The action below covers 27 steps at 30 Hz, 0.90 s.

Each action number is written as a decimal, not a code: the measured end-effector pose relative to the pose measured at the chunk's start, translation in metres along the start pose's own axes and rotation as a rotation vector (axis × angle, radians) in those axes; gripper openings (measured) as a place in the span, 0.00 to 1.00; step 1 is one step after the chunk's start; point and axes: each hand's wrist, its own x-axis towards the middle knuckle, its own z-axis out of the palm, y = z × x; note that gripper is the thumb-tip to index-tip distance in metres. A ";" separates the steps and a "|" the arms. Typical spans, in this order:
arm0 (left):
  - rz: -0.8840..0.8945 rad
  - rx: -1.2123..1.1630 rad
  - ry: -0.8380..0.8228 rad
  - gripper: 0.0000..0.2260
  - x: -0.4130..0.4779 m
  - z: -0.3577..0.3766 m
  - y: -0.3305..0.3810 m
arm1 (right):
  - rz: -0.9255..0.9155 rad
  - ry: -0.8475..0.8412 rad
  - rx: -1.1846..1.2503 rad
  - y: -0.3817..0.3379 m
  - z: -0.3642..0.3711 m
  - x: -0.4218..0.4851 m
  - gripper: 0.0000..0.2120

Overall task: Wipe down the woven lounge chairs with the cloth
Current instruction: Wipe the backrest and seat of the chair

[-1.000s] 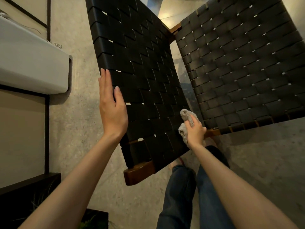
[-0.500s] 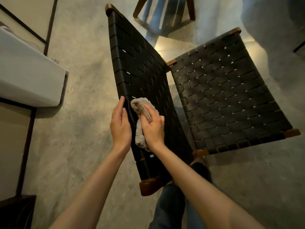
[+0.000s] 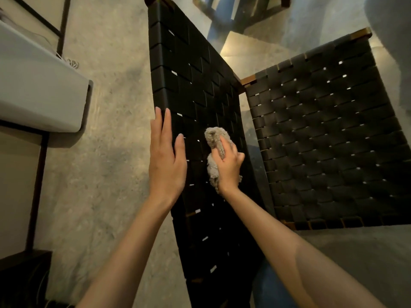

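– Gripping the cloth (image 3: 214, 141) in the right hand (image 3: 229, 168), curled tight round its middle; pressing the bunched beige pile against the dark woven backrest (image 3: 191, 74), with one fluffy end poking out above the knuckles and a smaller tuft showing below the wrist.
– And the left hand (image 3: 165, 161)?
– Lying flat just beside the cloth, apart from it; showing straight fingers close together, thumb held a little aside; laid against the backrest's left edge, holding nothing.
– Further out along the weave?
– Rising steeply toward the top of the view, black straps crossed over and under with small light gaps between; meeting the woven seat (image 3: 322, 134) at a wooden frame corner (image 3: 248, 80) on the right; spreading out there as a second strapped panel, edged in brown wood at its far end.
– Standing on what?
– Standing on a mottled concrete floor (image 3: 106, 152); flanked on the left by a white rounded fixture (image 3: 37, 90) carried on a dark metal frame (image 3: 36, 187), well apart from the backrest.
– And past that?
– Glimpsing blue trouser legs (image 3: 273, 290) below the right forearm, near the bottom edge, just beside the foot of the backrest; making out the legs of another chair (image 3: 239, 16) at the top, beyond the backrest, blurred; cannot tell its weave or colour.
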 end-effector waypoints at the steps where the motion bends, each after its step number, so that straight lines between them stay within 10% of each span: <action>1: 0.014 0.048 0.006 0.24 0.006 0.002 0.001 | 0.030 0.000 -0.014 0.013 -0.002 0.011 0.21; 14: 0.002 0.086 0.100 0.24 0.024 0.013 0.004 | 0.431 -0.039 -0.189 0.080 -0.017 0.082 0.21; 27: -0.076 -0.104 0.252 0.17 0.036 -0.006 0.008 | -0.412 -0.057 0.105 -0.135 0.022 0.035 0.20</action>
